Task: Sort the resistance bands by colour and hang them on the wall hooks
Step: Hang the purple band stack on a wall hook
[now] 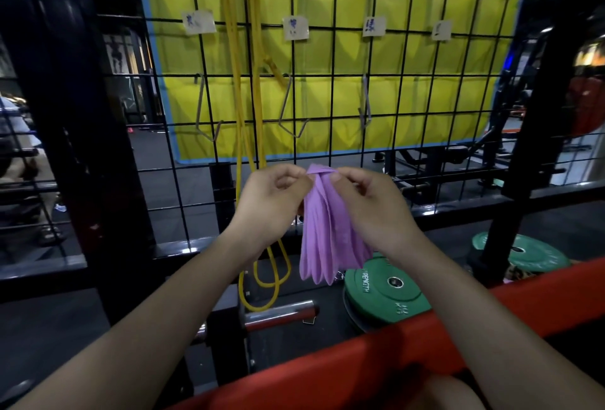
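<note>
Two hands, left hand [273,193] and right hand [370,203], pinch the top edge of a folded flat purple resistance band [327,239] between them, before a black wire grid [327,49] with metal hooks [206,121].

The wire grid [327,82] stands upright ahead, with a sheet [425,59] behind it. Four paper labels [295,28] sit in a row on the grid, with hooks [291,108] below them. A looped band [242,115] hangs between the two leftmost hooks. In front of the grid, both hands hold a folded band [324,229] between them, the left hand [271,193] on its left and the right hand [370,203] on its right. Weight plates [386,291] lie on the floor lower right, beyond a rail [458,321].
</note>
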